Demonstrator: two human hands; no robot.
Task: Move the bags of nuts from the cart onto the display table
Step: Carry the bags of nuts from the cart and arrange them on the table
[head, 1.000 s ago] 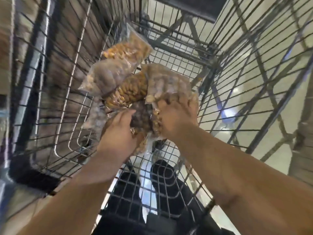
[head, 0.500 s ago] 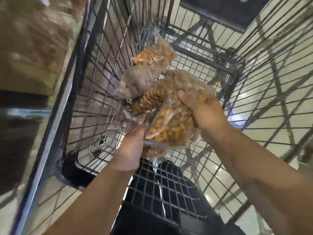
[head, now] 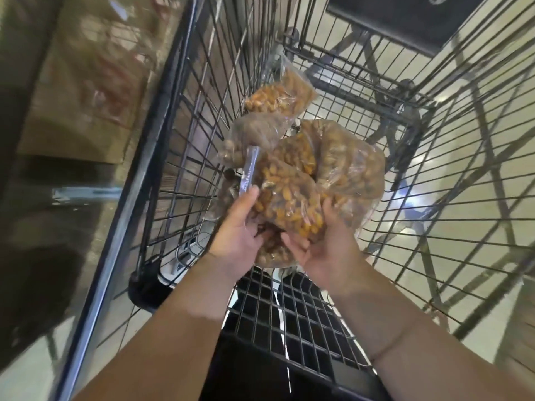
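Observation:
Several clear bags of nuts lie piled in the black wire cart (head: pixel 179 157). The front bag of golden nuts (head: pixel 289 201) is lifted between both palms. My left hand (head: pixel 240 233) holds its left side, thumb up along the bag's sealed edge. My right hand (head: pixel 324 241) cups it from below on the right, fingers curled under. Behind it lie a larger brownish bag (head: pixel 350 157), a grey-brown bag (head: pixel 252 134) and a further golden bag (head: pixel 280 94) against the cart's left wall.
The cart's wire walls rise on the left and right; its child-seat flap (head: pixel 292 311) is below my wrists. A blurred brown display surface (head: pixel 81 76) lies to the left of the cart. Pale floor tiles and a dark mat (head: pixel 405 21) show through the wires.
My hands have gathered one golden bag and raised it toward me; the right hand shifted from on top of the pile to underneath the bag. The view swung right.

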